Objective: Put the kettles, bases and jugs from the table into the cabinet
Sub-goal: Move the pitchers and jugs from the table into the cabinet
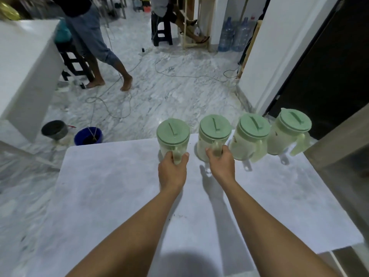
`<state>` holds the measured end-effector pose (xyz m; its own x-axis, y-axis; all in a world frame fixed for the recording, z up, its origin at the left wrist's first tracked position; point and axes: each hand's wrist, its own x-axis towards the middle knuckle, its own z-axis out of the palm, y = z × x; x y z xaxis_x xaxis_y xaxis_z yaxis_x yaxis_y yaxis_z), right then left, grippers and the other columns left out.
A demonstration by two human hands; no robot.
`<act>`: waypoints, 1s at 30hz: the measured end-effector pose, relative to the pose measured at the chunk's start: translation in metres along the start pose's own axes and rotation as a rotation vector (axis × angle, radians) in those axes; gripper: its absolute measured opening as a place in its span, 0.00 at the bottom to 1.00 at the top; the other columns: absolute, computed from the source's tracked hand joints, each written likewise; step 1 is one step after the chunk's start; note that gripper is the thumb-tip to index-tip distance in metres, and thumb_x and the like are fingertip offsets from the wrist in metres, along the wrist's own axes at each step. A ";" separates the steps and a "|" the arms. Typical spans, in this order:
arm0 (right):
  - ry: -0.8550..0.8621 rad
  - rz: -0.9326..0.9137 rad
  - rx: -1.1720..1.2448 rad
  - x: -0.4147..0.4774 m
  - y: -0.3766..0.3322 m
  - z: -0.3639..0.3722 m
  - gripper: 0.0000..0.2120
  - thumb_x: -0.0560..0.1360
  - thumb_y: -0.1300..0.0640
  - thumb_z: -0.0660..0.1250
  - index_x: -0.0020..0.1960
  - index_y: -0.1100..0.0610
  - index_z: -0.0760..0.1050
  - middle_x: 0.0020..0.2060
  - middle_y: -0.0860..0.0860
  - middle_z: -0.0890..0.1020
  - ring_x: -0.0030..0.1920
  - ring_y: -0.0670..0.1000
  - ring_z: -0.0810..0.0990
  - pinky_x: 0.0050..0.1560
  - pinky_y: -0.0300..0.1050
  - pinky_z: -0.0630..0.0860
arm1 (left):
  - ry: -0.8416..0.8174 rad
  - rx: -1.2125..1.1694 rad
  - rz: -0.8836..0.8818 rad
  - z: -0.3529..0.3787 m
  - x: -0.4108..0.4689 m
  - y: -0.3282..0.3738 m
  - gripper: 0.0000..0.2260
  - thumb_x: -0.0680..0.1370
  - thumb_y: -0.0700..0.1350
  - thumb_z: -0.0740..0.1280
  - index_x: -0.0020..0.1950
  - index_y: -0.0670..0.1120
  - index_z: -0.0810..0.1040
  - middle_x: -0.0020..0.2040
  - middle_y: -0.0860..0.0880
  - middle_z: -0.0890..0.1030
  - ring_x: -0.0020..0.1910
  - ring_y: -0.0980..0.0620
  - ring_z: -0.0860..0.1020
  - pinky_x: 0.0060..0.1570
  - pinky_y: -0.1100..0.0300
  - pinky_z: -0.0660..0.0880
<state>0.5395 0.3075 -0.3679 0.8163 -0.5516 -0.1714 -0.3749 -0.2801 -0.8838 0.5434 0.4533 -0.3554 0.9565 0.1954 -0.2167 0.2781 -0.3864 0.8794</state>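
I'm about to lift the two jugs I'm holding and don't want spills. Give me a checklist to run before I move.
1. Left hand grips handle of leftmost pale-green translucent plastic jug: ok.
2. Right hand grips handle of second jug, same kind: ok.
3. Round green lids seated on both: ok.
4. Both upright on white table: ok.
5. Clearance from third jug: cannot tell.
6. Contents, weight: cannot tell.

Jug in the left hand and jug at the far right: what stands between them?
In the head view, two more green-lidded jugs: the second jug, gripped by the right hand, and the third jug, untouched.
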 end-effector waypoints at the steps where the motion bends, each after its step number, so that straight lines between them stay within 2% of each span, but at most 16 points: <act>1: 0.012 -0.008 0.007 0.000 0.001 0.003 0.09 0.80 0.49 0.68 0.54 0.53 0.73 0.48 0.52 0.82 0.50 0.56 0.81 0.50 0.47 0.74 | 0.017 -0.004 0.011 0.001 0.002 -0.001 0.11 0.78 0.53 0.68 0.51 0.46 0.77 0.44 0.51 0.80 0.47 0.46 0.78 0.43 0.58 0.69; 4: 0.027 -0.037 0.008 -0.004 0.001 0.009 0.07 0.81 0.52 0.65 0.53 0.54 0.71 0.45 0.52 0.80 0.47 0.55 0.78 0.47 0.45 0.71 | 0.064 0.001 0.084 -0.002 0.008 -0.006 0.10 0.80 0.49 0.65 0.54 0.42 0.75 0.48 0.45 0.81 0.47 0.43 0.78 0.43 0.56 0.70; 7: 0.010 -0.054 0.009 -0.010 -0.004 0.011 0.07 0.80 0.54 0.64 0.52 0.57 0.72 0.41 0.50 0.79 0.43 0.54 0.77 0.40 0.46 0.70 | 0.069 -0.025 0.143 -0.013 0.010 -0.002 0.07 0.80 0.46 0.65 0.50 0.42 0.74 0.43 0.47 0.79 0.42 0.45 0.76 0.38 0.59 0.66; 9: 0.013 -0.071 0.013 -0.014 -0.009 0.011 0.07 0.80 0.54 0.64 0.51 0.58 0.72 0.40 0.50 0.78 0.42 0.54 0.77 0.40 0.46 0.69 | 0.071 -0.025 0.173 -0.022 0.009 0.004 0.06 0.80 0.45 0.64 0.48 0.42 0.73 0.40 0.49 0.77 0.39 0.49 0.74 0.32 0.64 0.64; 12: 0.035 -0.091 0.032 -0.024 -0.022 0.005 0.07 0.79 0.54 0.65 0.51 0.59 0.73 0.41 0.52 0.80 0.43 0.55 0.79 0.42 0.47 0.72 | 0.072 -0.036 0.208 -0.040 0.005 0.018 0.07 0.80 0.44 0.64 0.45 0.42 0.72 0.37 0.51 0.75 0.36 0.55 0.73 0.30 0.70 0.66; 14: 0.051 -0.112 0.045 -0.035 -0.036 -0.001 0.08 0.79 0.53 0.65 0.50 0.58 0.73 0.41 0.54 0.81 0.43 0.56 0.80 0.42 0.49 0.74 | 0.061 -0.052 0.235 -0.058 0.001 0.030 0.07 0.80 0.45 0.64 0.46 0.42 0.72 0.37 0.51 0.76 0.36 0.54 0.74 0.31 0.69 0.65; 16: 0.072 -0.138 0.054 -0.045 -0.051 -0.007 0.08 0.79 0.53 0.65 0.48 0.58 0.73 0.41 0.55 0.82 0.42 0.56 0.81 0.43 0.51 0.76 | 0.051 -0.059 0.272 -0.073 -0.002 0.042 0.07 0.79 0.45 0.64 0.47 0.42 0.74 0.38 0.49 0.78 0.37 0.53 0.75 0.33 0.63 0.67; 20: 0.147 -0.189 0.074 -0.074 -0.087 -0.027 0.08 0.79 0.53 0.65 0.47 0.58 0.73 0.39 0.55 0.82 0.41 0.57 0.81 0.43 0.53 0.77 | 0.006 -0.097 0.363 -0.109 -0.014 0.073 0.08 0.78 0.46 0.64 0.46 0.41 0.76 0.39 0.47 0.80 0.37 0.52 0.76 0.32 0.68 0.66; 22: 0.177 -0.213 0.085 -0.088 -0.102 -0.040 0.07 0.78 0.56 0.64 0.44 0.58 0.71 0.36 0.53 0.79 0.37 0.55 0.78 0.39 0.50 0.74 | -0.021 -0.111 0.388 -0.125 -0.023 0.091 0.09 0.78 0.46 0.63 0.46 0.41 0.76 0.39 0.47 0.80 0.36 0.53 0.76 0.30 0.68 0.64; 25: 0.279 -0.222 0.094 -0.120 -0.124 -0.060 0.06 0.77 0.59 0.62 0.42 0.57 0.69 0.34 0.53 0.76 0.35 0.53 0.74 0.35 0.48 0.70 | -0.095 -0.129 0.462 -0.148 -0.041 0.114 0.09 0.77 0.47 0.63 0.45 0.41 0.76 0.39 0.46 0.81 0.36 0.52 0.76 0.31 0.64 0.65; 30: 0.485 -0.200 0.085 -0.178 -0.151 -0.104 0.07 0.78 0.56 0.63 0.46 0.60 0.74 0.39 0.60 0.81 0.39 0.60 0.80 0.38 0.56 0.77 | -0.241 -0.172 0.564 -0.171 -0.079 0.140 0.10 0.76 0.50 0.64 0.44 0.43 0.77 0.40 0.45 0.82 0.40 0.47 0.80 0.34 0.57 0.71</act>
<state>0.4051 0.3663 -0.1592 0.5635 -0.7997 0.2070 -0.1797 -0.3632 -0.9142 0.4922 0.5380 -0.1424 0.9503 -0.2122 0.2280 -0.2733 -0.2167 0.9372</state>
